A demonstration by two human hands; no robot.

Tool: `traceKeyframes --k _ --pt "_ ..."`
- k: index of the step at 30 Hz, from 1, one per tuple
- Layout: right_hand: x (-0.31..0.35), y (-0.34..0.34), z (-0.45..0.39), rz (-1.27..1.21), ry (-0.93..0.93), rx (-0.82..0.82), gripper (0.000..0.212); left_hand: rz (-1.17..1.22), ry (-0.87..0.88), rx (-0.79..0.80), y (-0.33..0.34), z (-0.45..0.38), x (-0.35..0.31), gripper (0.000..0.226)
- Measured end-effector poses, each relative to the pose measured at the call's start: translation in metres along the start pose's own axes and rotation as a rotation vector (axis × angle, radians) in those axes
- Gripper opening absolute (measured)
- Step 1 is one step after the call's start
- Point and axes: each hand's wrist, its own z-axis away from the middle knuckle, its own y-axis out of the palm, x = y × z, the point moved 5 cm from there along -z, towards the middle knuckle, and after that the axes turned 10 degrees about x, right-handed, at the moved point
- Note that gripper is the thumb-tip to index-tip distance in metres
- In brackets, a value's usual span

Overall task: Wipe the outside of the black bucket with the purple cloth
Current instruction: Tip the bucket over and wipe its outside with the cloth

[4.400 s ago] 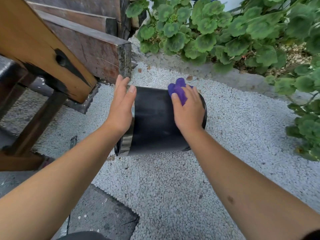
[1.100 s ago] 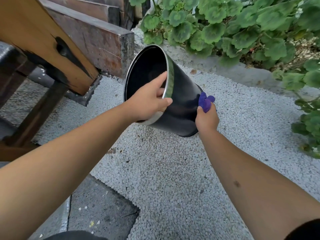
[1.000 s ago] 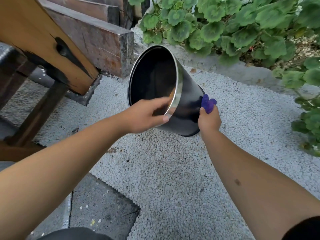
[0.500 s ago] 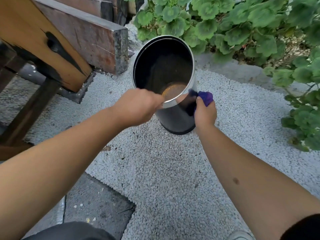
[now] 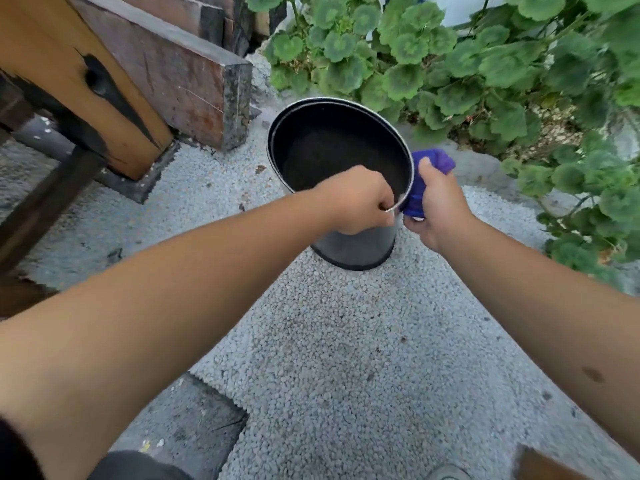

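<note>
The black bucket (image 5: 353, 249) stands upright on white gravel, its silver rim and dark inside facing me. My left hand (image 5: 356, 200) is closed over the near edge of the rim, fingers hooked inside. My right hand (image 5: 438, 206) grips the purple cloth (image 5: 420, 181) and presses it against the bucket's right outer wall just below the rim. Most of the cloth is bunched in that fist; the bucket's far and right walls are hidden.
Heavy wooden beams (image 5: 166, 67) and a dark bench leg (image 5: 41, 202) lie to the left. Green leafy plants (image 5: 485, 64) crowd the back and right behind a concrete kerb. A grey paving slab (image 5: 180, 424) sits near my feet on the gravel ground (image 5: 346, 341).
The bucket went from lying on its side to tilted, then upright on its base. My left hand moved to the rim; my right hand with the cloth rose to the upper right wall.
</note>
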Motion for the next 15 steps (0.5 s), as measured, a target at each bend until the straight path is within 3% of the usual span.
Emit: traceKeyframes --k 5,8,11,13,15 --pt "-0.016 -0.003 0.021 0.179 -0.016 -0.02 0.05 -0.013 0.114 -0.031 0.009 0.003 -0.002 0.025" --pt "-0.017 0.0 0.016 0.206 0.009 -0.049 0.05 0.156 0.152 -0.287 -0.017 0.018 0.034 0.021" --pt "-0.012 0.002 0.012 0.191 0.066 -0.006 0.046 0.067 -0.15 -0.564 -0.046 0.023 0.108 0.041" --pt "-0.009 0.005 0.008 0.203 0.079 -0.008 0.045 0.088 -0.459 -0.512 -0.048 0.023 0.163 0.044" --pt "-0.008 0.007 0.003 0.206 0.096 -0.02 0.048 0.297 -0.599 -0.394 -0.039 0.022 0.195 0.037"
